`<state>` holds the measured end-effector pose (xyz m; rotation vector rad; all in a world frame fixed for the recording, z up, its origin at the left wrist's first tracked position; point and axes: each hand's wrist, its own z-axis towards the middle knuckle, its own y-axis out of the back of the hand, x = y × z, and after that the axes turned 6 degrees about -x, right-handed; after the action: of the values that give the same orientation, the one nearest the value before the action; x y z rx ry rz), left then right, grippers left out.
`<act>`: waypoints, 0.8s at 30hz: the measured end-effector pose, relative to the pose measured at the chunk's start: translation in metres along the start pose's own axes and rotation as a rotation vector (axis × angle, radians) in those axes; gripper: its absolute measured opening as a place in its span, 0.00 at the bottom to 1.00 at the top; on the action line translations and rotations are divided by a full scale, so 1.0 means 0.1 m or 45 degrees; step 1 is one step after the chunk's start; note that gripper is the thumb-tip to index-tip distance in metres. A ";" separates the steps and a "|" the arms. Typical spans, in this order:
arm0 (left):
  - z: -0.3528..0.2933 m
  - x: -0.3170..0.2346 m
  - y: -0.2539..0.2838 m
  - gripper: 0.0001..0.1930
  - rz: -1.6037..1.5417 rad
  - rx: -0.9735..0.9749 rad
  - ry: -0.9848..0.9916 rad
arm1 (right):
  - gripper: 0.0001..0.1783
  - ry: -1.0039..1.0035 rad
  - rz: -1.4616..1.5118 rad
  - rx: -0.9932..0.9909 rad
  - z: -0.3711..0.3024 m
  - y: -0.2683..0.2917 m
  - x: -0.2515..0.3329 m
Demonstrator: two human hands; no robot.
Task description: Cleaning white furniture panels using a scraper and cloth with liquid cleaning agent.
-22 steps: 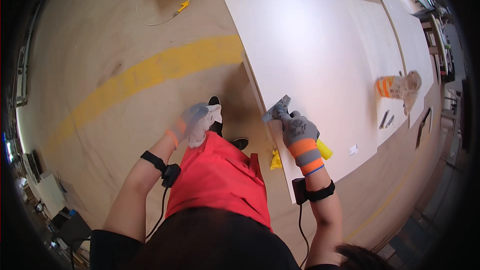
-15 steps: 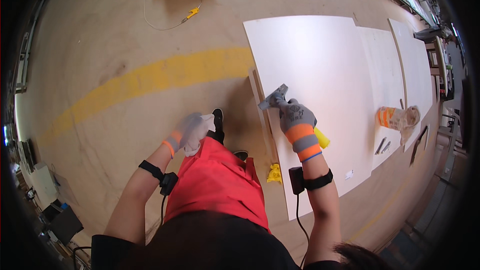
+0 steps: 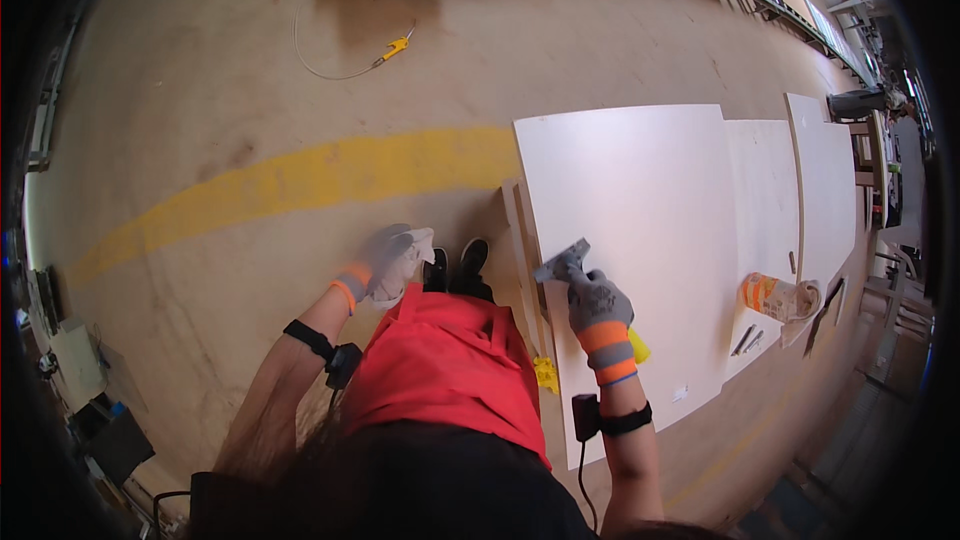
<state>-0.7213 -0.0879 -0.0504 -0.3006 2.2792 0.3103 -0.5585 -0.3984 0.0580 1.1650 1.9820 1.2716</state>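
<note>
My right hand (image 3: 598, 300), in a grey glove with orange bands, is closed around a scraper (image 3: 562, 260) with a flat grey blade. It is over the left edge of a large white board (image 3: 650, 200); whether the blade touches the board I cannot tell. A yellow object (image 3: 639, 345) lies on the board beside my right wrist, partly hidden by it. Out to the left, away from the board, my left hand (image 3: 381, 252) wears a matching glove, slightly blurred, and grips a whitish cloth (image 3: 402, 268) in front of my red apron (image 3: 440, 360).
More white panels (image 3: 765, 190) lie to the right, with a clear plastic container (image 3: 772, 295) and thin metal tools (image 3: 745, 340) on them. A yellow crumpled item (image 3: 545, 375) is by the board's left side. A yellow air gun (image 3: 397, 44) on a hose lies on the floor.
The whole view has shifted, so the board sits lower in the picture. My right foot has come forward beside the left. Both hands keep their hold on the scraper and cloth.
</note>
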 end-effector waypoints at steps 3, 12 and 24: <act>0.21 -0.18 -0.04 0.25 -0.029 0.023 0.026 | 0.18 0.034 -0.067 -0.003 0.65 0.29 0.35; 0.61 -0.52 -0.05 0.21 -0.050 -0.039 -0.059 | 0.21 0.044 -0.052 -0.061 1.48 0.42 0.74; 1.72 -1.09 0.00 0.13 0.186 1.000 -0.418 | 0.32 -0.424 0.498 -0.009 0.94 0.35 0.93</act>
<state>-0.5313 -0.0213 -0.0809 0.3023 1.9221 -0.4373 -0.5193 -0.2681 0.0515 1.6977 1.5554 1.1646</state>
